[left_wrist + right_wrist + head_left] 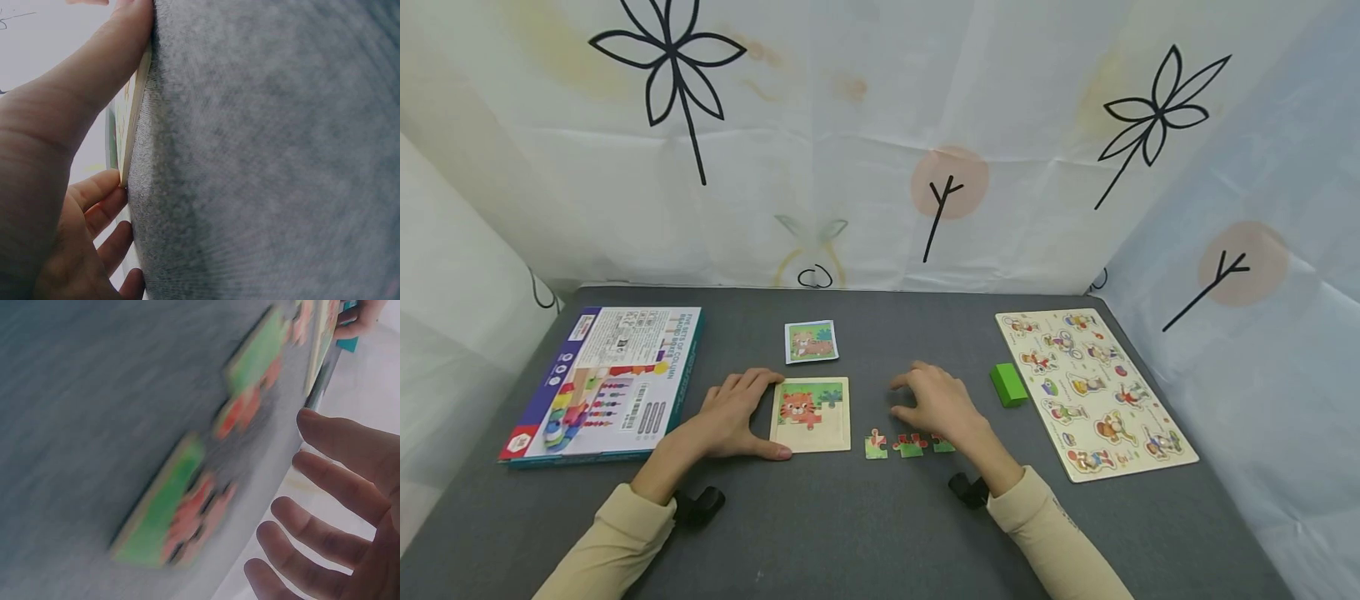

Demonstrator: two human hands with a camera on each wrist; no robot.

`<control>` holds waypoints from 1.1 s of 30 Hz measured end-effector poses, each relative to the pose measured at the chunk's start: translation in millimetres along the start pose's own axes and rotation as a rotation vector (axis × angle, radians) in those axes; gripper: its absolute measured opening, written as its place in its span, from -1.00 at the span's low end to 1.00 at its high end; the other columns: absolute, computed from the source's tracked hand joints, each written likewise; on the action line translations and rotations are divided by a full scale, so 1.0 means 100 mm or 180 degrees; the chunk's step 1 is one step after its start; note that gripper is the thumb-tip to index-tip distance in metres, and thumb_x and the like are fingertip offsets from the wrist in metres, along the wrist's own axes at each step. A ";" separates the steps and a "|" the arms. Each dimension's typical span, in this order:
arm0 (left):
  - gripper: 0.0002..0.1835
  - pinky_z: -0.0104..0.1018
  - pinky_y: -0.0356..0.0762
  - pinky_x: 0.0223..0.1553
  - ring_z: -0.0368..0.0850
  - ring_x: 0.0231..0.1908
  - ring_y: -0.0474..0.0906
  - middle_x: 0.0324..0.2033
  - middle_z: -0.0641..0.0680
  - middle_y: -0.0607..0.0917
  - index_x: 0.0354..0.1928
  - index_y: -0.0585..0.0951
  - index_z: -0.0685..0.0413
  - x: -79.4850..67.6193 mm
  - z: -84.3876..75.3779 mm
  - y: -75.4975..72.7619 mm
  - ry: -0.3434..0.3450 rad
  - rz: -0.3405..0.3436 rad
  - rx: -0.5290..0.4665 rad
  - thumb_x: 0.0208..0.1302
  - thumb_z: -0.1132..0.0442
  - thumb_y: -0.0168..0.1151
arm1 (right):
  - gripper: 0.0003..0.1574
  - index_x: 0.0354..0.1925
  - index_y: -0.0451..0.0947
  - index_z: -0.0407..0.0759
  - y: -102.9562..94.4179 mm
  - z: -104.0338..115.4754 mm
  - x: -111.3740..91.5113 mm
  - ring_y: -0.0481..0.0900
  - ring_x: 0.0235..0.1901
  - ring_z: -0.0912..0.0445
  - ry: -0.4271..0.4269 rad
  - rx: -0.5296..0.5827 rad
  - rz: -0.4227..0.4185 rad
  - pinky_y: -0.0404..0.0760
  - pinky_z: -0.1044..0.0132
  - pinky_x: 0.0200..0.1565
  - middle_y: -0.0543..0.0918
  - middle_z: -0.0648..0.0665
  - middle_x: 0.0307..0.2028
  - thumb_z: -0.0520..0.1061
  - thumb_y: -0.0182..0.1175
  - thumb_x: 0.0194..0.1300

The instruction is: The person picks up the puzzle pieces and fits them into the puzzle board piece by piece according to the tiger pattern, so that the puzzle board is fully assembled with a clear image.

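Observation:
In the head view, a square wooden puzzle board [812, 437] lies at the middle of the table with an orange cat's face and green pieces fitted into its upper part. My left hand [733, 417] rests along its left side, thumb and fingers spread, touching the frame near its two left corners. My right hand [940, 400] hovers right of the board, fingers loosely bent and holding nothing. Below it lie three loose jigsaw pieces, green and orange: a left one [876, 448], a middle one [912, 450] and a right one [943, 446], partly hidden by the wrist.
Behind the board lies a small picture card [812, 342]. A large flat box [617, 375] occupies the left of the table. To the right are a green block [1008, 385] and a big wooden board with animal pictures [1093, 392]. A printed cloth [865, 117] hangs behind.

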State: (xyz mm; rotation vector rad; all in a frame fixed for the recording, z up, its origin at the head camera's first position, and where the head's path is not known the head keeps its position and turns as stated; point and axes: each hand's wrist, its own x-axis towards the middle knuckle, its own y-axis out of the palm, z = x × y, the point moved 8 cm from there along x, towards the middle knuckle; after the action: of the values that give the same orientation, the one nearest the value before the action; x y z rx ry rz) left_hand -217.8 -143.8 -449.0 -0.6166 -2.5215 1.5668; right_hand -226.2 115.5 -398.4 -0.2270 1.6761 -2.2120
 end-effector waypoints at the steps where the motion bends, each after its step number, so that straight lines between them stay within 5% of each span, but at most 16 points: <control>1: 0.23 0.35 0.28 0.16 0.31 0.33 0.27 0.41 0.21 0.36 0.45 0.31 0.00 0.00 0.00 0.00 -0.0001 0.0001 0.0001 -0.22 -0.49 0.53 | -0.56 0.06 0.75 -0.07 0.00 -0.03 -0.02 0.65 0.12 -0.24 0.0016 0.0003 0.0008 0.70 -0.17 -0.08 0.64 -0.30 0.20 -0.02 0.50 0.21; 9: 0.23 0.33 0.28 0.15 0.32 0.34 0.26 0.41 0.20 0.35 0.45 0.31 -0.02 0.01 0.02 0.02 -0.0013 0.0006 0.0007 -0.22 -0.50 0.53 | -0.55 0.06 0.74 -0.06 0.01 -0.28 -0.13 0.64 -0.21 -0.01 0.0134 -0.0027 0.0110 0.61 0.09 -0.32 0.67 -0.17 -0.10 -0.02 0.50 0.20; 20: 0.23 0.32 0.28 0.14 0.30 0.32 0.27 0.42 0.20 0.36 0.46 0.31 -0.02 0.01 0.03 0.02 0.0001 -0.0012 0.0007 -0.23 -0.50 0.53 | -0.58 0.02 0.75 -0.11 -0.03 -0.43 -0.20 0.67 0.05 -0.10 0.0154 -0.0004 0.0094 0.65 -0.10 0.00 0.74 -0.18 -0.02 -0.01 0.48 0.22; 33: 0.23 0.32 0.28 0.14 0.30 0.33 0.26 0.42 0.21 0.35 0.46 0.30 -0.02 0.01 0.02 0.02 -0.0027 0.0016 0.0016 -0.21 -0.50 0.53 | -0.62 0.01 0.74 -0.17 0.00 -0.45 -0.20 0.67 0.05 -0.11 0.0182 0.0141 0.0190 0.65 -0.09 0.02 0.74 -0.21 -0.01 -0.08 0.47 0.23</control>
State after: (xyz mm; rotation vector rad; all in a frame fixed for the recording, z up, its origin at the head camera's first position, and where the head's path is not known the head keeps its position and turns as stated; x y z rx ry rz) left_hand -218.6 -144.3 -451.3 -0.6176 -2.5233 1.5804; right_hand -222.6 163.0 -409.5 -0.1019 1.6394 -2.2286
